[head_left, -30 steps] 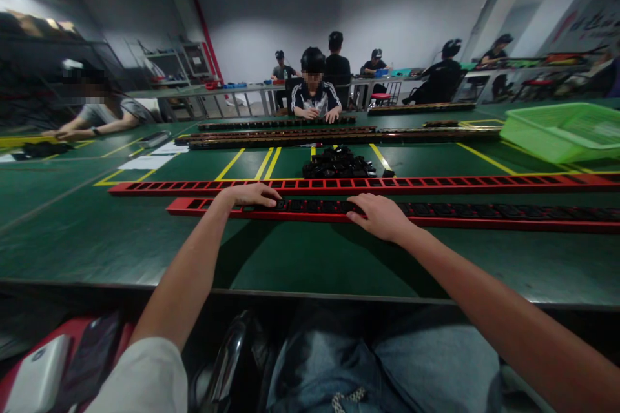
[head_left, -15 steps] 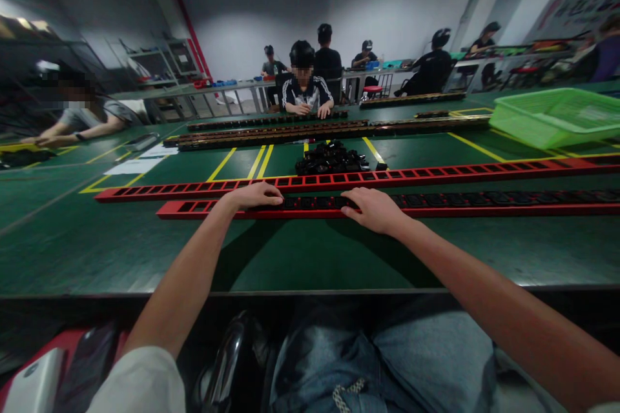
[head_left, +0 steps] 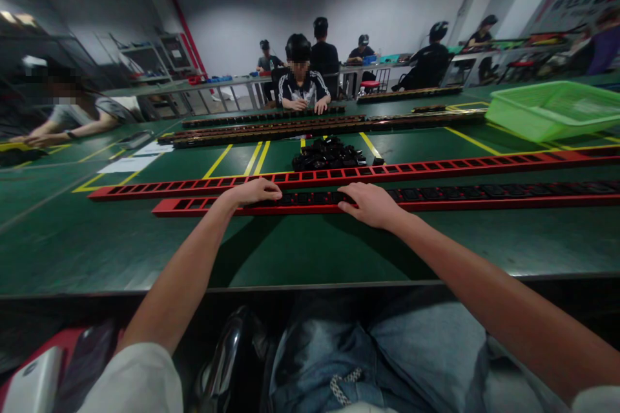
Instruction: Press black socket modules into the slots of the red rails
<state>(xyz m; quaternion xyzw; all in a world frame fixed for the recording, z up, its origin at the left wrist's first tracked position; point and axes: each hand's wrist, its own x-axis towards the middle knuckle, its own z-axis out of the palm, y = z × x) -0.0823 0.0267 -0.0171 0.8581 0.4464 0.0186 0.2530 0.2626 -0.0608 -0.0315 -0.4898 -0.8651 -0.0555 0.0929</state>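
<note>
A long red slotted rail (head_left: 169,209) lies across the table before me, with black square modules (head_left: 411,194) bearing small red marks in most of its slots. Over its left part is my left hand (head_left: 254,191), fingers curled together at a black module; what they pinch, if anything, is hidden. My right hand (head_left: 371,202) rests on the same rail farther right, thumb apart from the fingers and nothing visible held. Several black modules show between the two hands. A few slots at the rail's left end hold no module.
Behind it lies a second red rail (head_left: 334,174) with bare slots. A pile of black parts (head_left: 325,156) sits beyond that. At right stands a green basket (head_left: 542,122); at left lie white papers (head_left: 126,164). Dark long strips (head_left: 271,129) and a person (head_left: 303,87) are across the table.
The whole view has shifted slightly up and left. Both hands keep their places on the rail, with no clear change in their fingers.
</note>
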